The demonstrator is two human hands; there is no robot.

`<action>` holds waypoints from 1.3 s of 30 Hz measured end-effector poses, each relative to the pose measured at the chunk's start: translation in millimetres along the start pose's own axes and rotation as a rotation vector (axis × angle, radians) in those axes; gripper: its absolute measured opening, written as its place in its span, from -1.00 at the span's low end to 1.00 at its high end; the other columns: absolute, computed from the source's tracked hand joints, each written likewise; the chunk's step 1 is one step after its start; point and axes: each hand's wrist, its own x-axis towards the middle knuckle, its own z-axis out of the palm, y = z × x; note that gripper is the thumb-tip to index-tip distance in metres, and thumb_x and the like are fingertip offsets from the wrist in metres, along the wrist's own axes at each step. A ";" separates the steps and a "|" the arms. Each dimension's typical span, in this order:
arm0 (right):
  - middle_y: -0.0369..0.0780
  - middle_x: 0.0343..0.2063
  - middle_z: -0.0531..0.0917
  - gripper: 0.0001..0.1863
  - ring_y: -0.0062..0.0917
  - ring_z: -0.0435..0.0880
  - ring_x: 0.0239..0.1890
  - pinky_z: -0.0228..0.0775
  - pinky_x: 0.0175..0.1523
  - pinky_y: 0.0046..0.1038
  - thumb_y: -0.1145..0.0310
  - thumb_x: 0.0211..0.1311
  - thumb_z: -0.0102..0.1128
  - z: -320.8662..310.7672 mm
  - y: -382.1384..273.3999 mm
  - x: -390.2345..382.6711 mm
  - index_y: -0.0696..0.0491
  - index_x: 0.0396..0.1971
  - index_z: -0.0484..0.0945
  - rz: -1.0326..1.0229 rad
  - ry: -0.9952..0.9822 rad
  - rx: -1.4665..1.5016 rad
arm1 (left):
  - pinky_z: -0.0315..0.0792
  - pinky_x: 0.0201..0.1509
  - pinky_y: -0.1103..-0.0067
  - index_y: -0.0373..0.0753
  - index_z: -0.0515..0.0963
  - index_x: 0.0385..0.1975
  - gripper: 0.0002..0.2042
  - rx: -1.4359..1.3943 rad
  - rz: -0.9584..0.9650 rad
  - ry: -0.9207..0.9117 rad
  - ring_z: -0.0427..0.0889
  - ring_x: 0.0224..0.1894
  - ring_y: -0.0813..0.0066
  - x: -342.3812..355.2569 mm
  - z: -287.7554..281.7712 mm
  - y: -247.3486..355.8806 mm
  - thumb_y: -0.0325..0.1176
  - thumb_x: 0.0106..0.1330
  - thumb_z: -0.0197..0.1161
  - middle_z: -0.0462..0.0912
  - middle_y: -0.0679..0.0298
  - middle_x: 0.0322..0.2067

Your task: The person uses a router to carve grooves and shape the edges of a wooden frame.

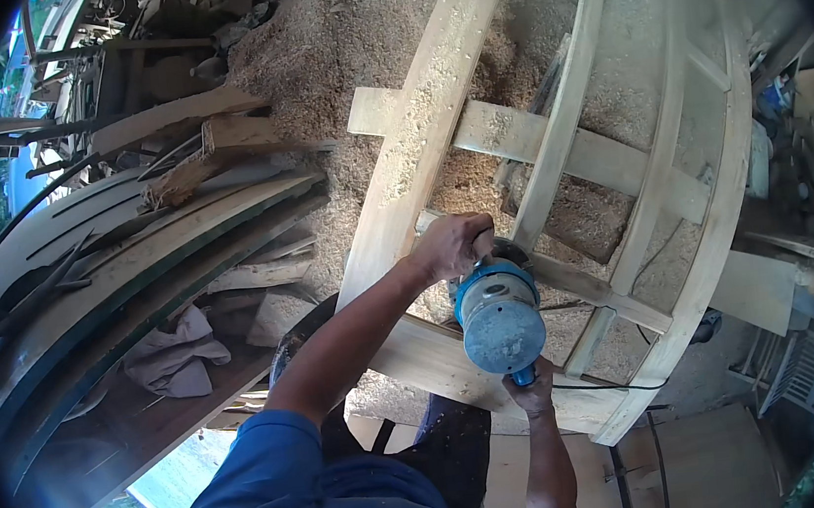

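Observation:
Between my two hands stands a router (503, 328), with a round grey motor housing and blue parts. My left hand (453, 246) is closed at its far side, apparently around a grip that the fingers cover. On the near side, my right hand (535, 391) wraps round a blue handle. Beneath the tool is a large pale wooden frame (408, 170) with long curved members joined by short crosspieces. The router sits over the frame's near part; its base and cutter are hidden. Wood shavings lie along the left member.
A plank (503, 131) crosses beneath the frame. Sawdust (308, 66) covers the ground. Curved boards (157, 236) are stacked at left, with a crumpled cloth (180, 355) below them. A black cord (605, 388) runs right from the tool. A white rack (786, 368) stands at right.

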 end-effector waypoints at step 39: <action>-0.19 -0.43 0.68 -0.59 -0.48 0.70 -0.40 0.51 -0.23 -0.48 0.54 -0.25 0.40 13.1 -40.1 81.8 0.06 -0.24 0.61 -0.057 -0.265 -0.096 | 0.47 -0.33 0.38 -0.35 0.55 -0.34 -0.64 -0.059 -0.208 0.138 0.62 -0.48 0.20 -35.7 -66.2 -35.1 -0.14 0.44 -0.01 0.54 0.06 -0.55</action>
